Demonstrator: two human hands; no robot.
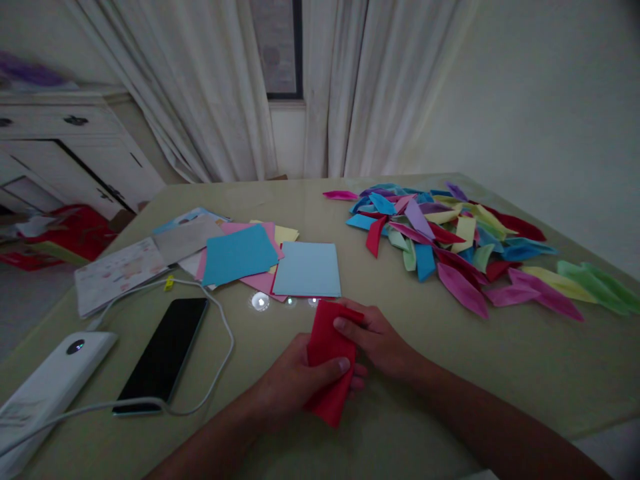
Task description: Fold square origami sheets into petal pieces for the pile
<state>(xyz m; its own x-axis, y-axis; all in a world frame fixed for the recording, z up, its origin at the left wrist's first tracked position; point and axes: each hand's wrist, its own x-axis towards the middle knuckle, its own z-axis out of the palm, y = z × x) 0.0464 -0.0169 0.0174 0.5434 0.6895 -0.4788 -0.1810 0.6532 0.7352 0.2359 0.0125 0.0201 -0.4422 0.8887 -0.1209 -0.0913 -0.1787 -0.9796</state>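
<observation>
A red sheet of paper, folded into a narrow rectangle, is held between both hands above the near part of the table. My left hand is closed around its lower left side, the thumb lying across the front and the fingers behind. Near its top right edge, my right hand pinches the paper with the thumb in front. The fingers behind the paper are partly hidden. Just beyond the hands lies a stack of light blue square paper, with a red edge showing beneath.
Folded colourful paper pieces are heaped at the back right. A teal sheet overlaps pink and yellow ones. To the left are a printed booklet, a black phone, a white power bank and a looping white cable.
</observation>
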